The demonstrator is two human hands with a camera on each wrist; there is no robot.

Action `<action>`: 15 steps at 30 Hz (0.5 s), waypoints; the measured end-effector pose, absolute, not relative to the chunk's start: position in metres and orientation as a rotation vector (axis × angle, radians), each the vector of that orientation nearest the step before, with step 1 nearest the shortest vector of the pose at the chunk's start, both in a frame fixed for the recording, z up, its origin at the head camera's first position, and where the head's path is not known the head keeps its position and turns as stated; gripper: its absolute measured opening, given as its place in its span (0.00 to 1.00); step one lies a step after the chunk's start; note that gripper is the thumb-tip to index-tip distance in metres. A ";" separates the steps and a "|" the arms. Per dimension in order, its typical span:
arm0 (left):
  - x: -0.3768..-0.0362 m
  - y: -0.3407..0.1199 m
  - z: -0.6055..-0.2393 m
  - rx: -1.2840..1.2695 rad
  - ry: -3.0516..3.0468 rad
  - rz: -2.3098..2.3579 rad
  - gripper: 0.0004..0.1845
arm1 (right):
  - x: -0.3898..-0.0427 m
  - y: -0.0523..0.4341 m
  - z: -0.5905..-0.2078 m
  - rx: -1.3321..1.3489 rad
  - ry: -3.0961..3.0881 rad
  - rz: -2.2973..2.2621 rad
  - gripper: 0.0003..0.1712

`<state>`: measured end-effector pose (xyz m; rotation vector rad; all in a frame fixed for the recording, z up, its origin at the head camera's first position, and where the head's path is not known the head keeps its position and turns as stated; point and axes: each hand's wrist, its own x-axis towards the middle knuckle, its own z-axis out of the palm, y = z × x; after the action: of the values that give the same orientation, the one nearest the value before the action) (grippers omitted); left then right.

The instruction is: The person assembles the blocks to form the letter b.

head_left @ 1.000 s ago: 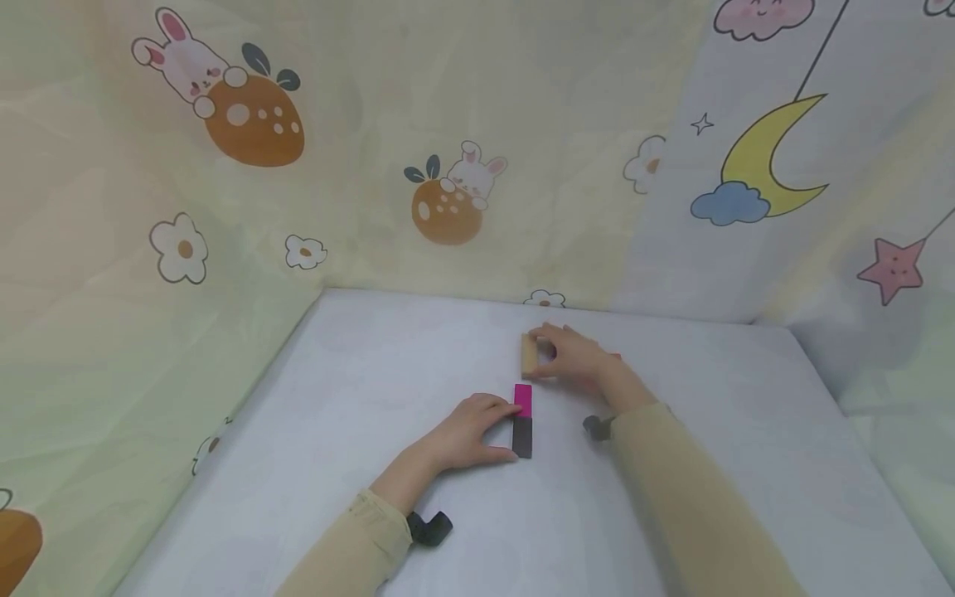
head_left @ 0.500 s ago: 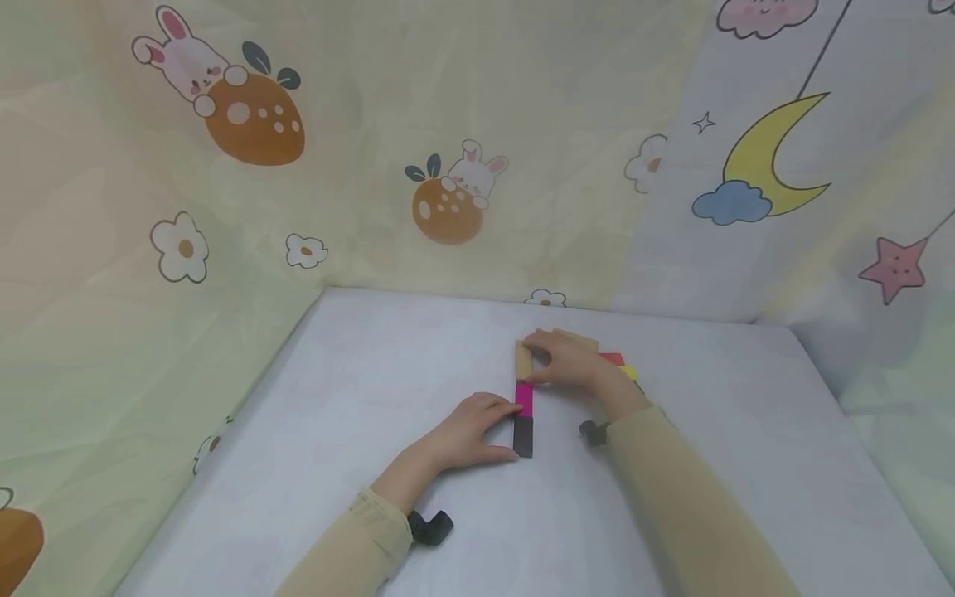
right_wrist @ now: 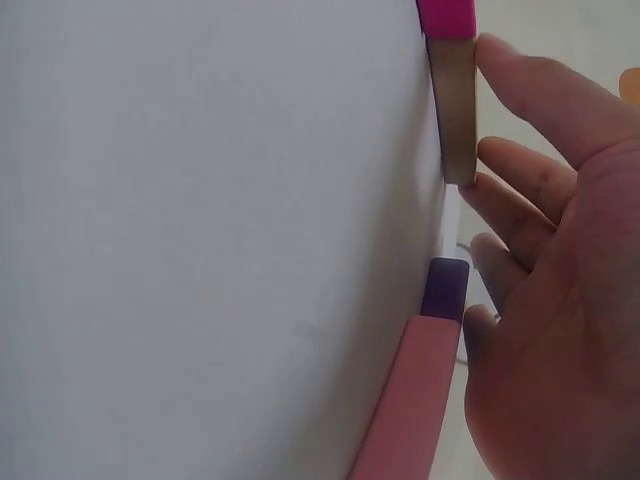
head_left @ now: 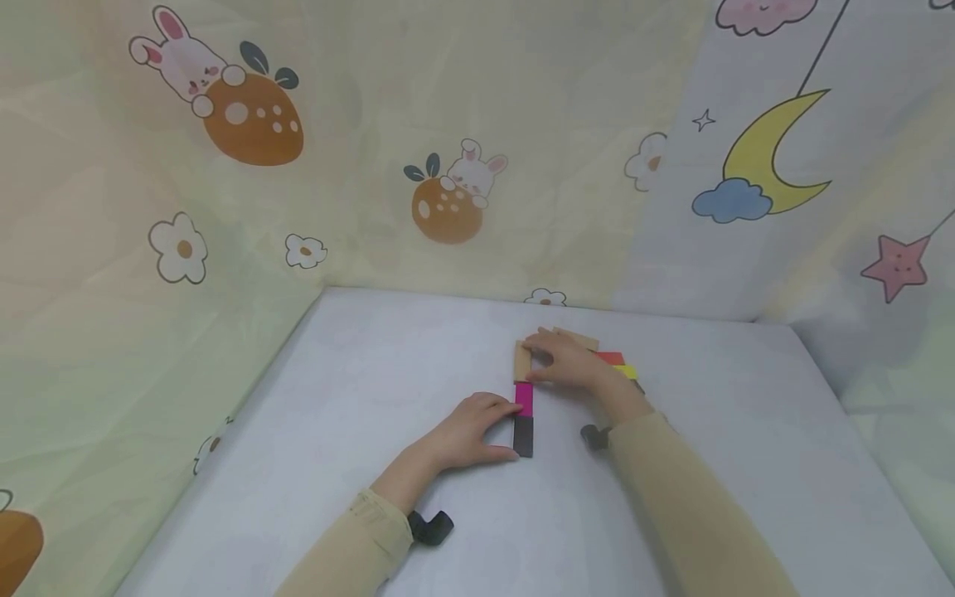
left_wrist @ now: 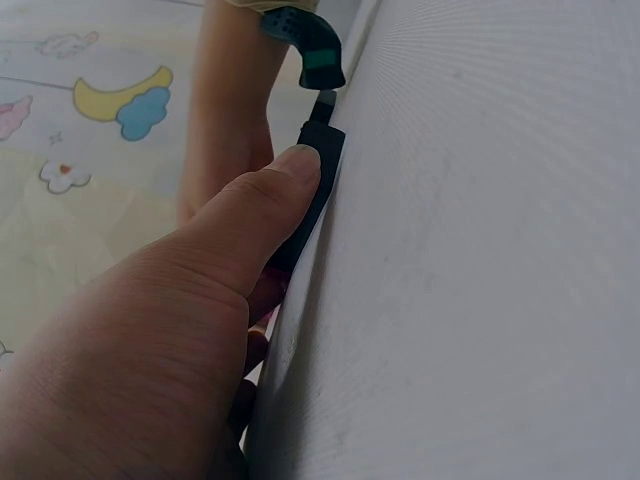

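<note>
On the white table [head_left: 358, 390], a pink block [head_left: 524, 399] and a dark block [head_left: 523, 436] lie end to end in a line. My left hand [head_left: 498, 431] rests against their left side, with its thumb [left_wrist: 285, 175] pressed flat on the dark block [left_wrist: 318, 190]. My right hand [head_left: 539, 361] pinches a tan wooden block [head_left: 521, 361] by its ends, and the block sits at the pink block's far end. The right wrist view shows that tan block [right_wrist: 455, 110] touching the pink block [right_wrist: 447, 15].
Behind my right hand lie another tan block [head_left: 578, 338], a red block [head_left: 612, 358] and a yellow block [head_left: 629, 371]. A purple block [right_wrist: 445, 288] and a salmon block [right_wrist: 410, 400] show in the right wrist view. Printed fabric walls [head_left: 448, 124] surround the table on three sides.
My right hand has carried the tan block nearer, down onto the pink block's far end, which uncovers the blocks behind it. The left hand has stayed put.
</note>
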<state>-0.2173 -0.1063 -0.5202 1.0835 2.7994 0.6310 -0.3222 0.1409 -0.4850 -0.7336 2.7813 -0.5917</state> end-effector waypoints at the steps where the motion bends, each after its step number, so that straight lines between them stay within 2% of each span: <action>1: -0.217 -0.106 -0.520 1.087 2.801 0.633 0.39 | -0.320 0.140 -0.485 -0.730 2.797 -0.598 0.38; 5: -0.218 -0.106 -0.522 1.104 2.808 0.640 0.39 | -0.307 0.132 -0.485 -0.589 2.878 -0.698 0.29; 8: -0.218 -0.107 -0.522 1.110 2.808 0.659 0.39 | -0.297 0.125 -0.486 -0.333 2.889 -0.854 0.23; 11: -0.218 -0.106 -0.522 1.094 2.809 0.659 0.39 | -0.291 0.121 -0.489 -0.142 2.849 -0.962 0.21; 15: -0.218 -0.106 -0.524 1.065 2.803 0.634 0.40 | -0.287 0.122 -0.498 -0.162 2.854 -0.934 0.23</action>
<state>-0.2183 -0.1059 -0.5236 1.0652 2.8031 0.6336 -0.2868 0.1224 -0.4976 -0.1620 2.8536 -0.9340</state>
